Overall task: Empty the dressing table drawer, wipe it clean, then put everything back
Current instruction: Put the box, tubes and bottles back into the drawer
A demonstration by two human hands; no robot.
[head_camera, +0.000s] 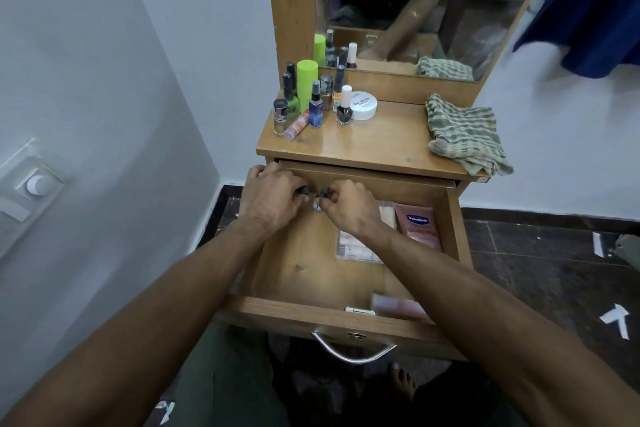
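The wooden drawer (304, 317) of the dressing table is pulled open toward me. Both hands reach into its far left part. My left hand (268, 198) is closed on a small dark-capped bottle (304, 190), and my right hand (348, 206) is closed on another small dark-capped bottle (323, 193). Inside the drawer lie a pink Vaseline tube (419, 227), a clear flat case (353, 248) partly under my right wrist, and a pink item (398, 308) near the front wall. On the table top (381, 146) stand several small bottles (315, 107), a green can (306, 81) and a white round tin (362, 105).
A checked green cloth (464, 132) lies on the right of the table top. A mirror (415, 3) rises behind it. A white wall with a switch plate (31, 184) is on the left. Dark floor tiles (540, 253) lie to the right, blue fabric (595, 3) hangs at upper right.
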